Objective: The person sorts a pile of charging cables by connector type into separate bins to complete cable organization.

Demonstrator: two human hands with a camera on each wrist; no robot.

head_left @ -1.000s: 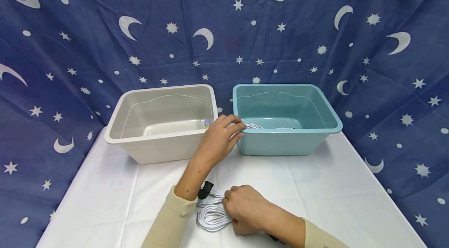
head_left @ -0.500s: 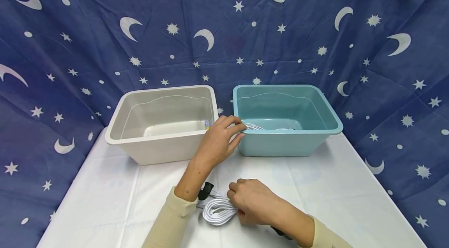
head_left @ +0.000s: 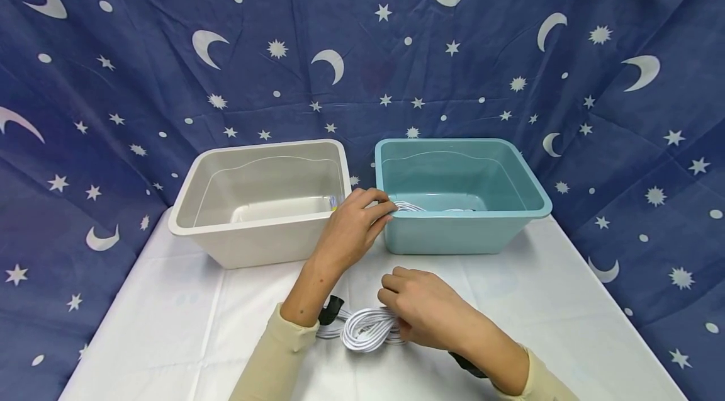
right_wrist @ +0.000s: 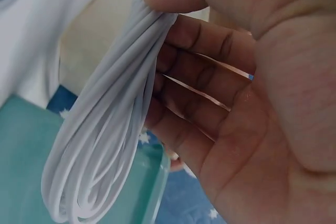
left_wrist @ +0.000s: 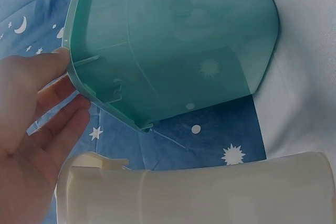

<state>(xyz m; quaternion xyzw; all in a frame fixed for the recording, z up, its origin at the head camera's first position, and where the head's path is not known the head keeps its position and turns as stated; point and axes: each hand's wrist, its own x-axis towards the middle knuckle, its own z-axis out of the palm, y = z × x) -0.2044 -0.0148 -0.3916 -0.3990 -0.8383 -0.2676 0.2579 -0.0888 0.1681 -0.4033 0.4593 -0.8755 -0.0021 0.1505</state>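
Note:
My right hand (head_left: 427, 303) pinches a looped bundle of white cable (head_left: 365, 330) between thumb and fingers. In the right wrist view the cable bundle (right_wrist: 110, 108) hangs in several long loops from under the thumb. More white cable (head_left: 328, 330) lies on the table under and beside it, partly hidden by the left wrist. My left hand (head_left: 354, 225) holds the near left corner of the teal bin (head_left: 453, 231) by its rim, fingertips over the edge and thumb below. Seen from the left wrist, the fingers of my left hand (left_wrist: 42, 108) meet the rim from outside.
Left of the teal bin stands a light grey bin (head_left: 260, 243), with a small blue and yellow item (head_left: 333, 203) inside. White cable (head_left: 408, 206) lies in the teal bin. A starry blue curtain (head_left: 362, 42) hangs behind the white-covered table (head_left: 170, 325).
My right hand has moved forward and to the right, bringing the cable bundle up off the other cable. My left hand stays at the teal bin's rim.

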